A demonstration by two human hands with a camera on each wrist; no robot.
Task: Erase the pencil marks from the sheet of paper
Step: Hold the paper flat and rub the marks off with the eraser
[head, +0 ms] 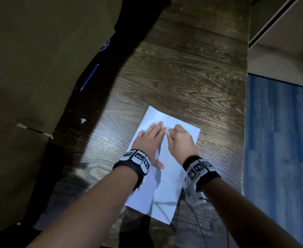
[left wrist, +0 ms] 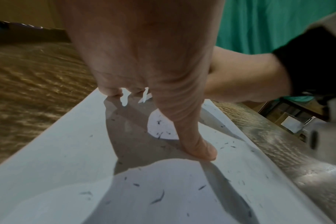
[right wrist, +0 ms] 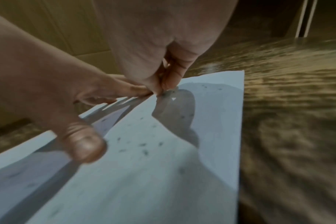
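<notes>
Dark table (head: 192,72) carries the paper (head: 166,190). Left hand (head: 149,140) presses flat on it; right hand (head: 182,140), beside it, pinches an eraser (head: 167,132) against the paper.

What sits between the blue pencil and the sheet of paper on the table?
Head view: between the blue pencil and the sheet of paper lies one small white scrap; otherwise only wood table.

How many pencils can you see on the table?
1. The blue pencil lies far off to the left of the sheet of paper, in the shadow by the wall. Another could hide in the dark parts.
</notes>
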